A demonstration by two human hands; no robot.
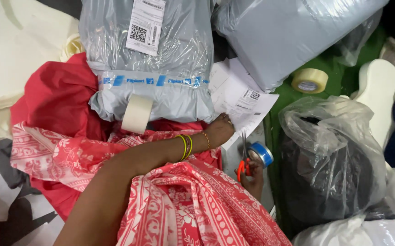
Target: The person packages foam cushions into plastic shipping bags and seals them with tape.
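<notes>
Left hand point(219, 130) flat, fingers spread on paper sheets point(240, 98); right hand point(252, 177) gripping orange-handled scissors point(244, 159). 1 grey parcel point(154, 68) taped, labelled; blue tape roll point(261, 154) near.

Tape roll point(136, 114) against parcel point(152, 68)
</notes>
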